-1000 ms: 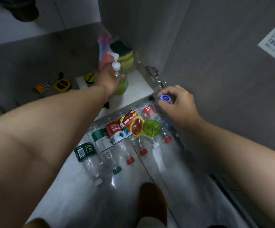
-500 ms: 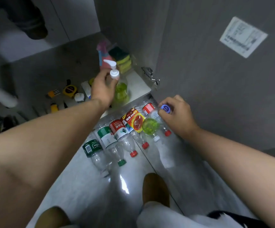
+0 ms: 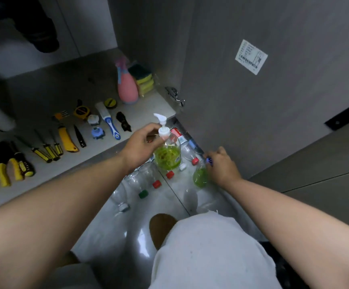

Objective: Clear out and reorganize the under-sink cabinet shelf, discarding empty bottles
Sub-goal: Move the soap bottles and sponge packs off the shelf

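Left hand [image 3: 140, 147] grips pump bottle [image 3: 167, 156] by the neck, over empty bottles [image 3: 140, 180]. Right hand [image 3: 222, 166] pinches green bottle [image 3: 199, 177] at its cap [image 3: 209, 160], right, near cabinet door [image 3: 273, 111].

Green pump bottle [image 3: 166, 155], pink spray bottle [image 3: 127, 88], yellow-black screwdrivers [image 3: 44, 150].

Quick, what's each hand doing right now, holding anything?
Left hand: grips the pump bottle of green liquid at its neck.
Right hand: pinches the blue cap of a smaller green bottle.
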The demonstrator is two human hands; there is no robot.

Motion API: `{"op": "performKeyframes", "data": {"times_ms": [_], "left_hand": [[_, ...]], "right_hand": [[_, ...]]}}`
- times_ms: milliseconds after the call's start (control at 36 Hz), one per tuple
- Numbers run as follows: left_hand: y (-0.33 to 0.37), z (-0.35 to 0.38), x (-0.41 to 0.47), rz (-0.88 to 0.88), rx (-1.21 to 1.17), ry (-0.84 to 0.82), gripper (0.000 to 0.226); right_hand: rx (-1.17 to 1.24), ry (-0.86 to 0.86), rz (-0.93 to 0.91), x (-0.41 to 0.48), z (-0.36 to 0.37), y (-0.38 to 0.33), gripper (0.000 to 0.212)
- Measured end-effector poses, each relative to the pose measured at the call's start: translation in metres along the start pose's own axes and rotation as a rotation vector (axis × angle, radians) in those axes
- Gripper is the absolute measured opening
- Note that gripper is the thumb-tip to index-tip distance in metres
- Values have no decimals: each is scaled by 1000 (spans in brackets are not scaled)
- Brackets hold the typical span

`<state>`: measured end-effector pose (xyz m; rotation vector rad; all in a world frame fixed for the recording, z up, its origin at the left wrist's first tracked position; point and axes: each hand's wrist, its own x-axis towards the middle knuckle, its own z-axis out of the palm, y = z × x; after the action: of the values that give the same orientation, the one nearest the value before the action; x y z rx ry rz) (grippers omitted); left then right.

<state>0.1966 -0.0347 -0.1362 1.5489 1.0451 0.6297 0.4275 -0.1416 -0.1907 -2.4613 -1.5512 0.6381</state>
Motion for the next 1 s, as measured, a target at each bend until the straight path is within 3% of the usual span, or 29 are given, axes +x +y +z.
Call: {"op": "performKeyframes", "data": {"times_ms": [222,444,639,1000], "left_hand": [[-19,10,-2,18,107,-143,25],[-25,13,-3,8,95,-124,29],[-29,16,-13,-14,74,-119,26],[-36,20,-17,-70,86,-90,32]], "right_hand": [[23,84,22,0,13,8,25],[23,85,-7,-7,4,10,25],[-135,-35,-23,-2,-4,5,29],[-151,-2,-41,1,-2,-4,28]]}}
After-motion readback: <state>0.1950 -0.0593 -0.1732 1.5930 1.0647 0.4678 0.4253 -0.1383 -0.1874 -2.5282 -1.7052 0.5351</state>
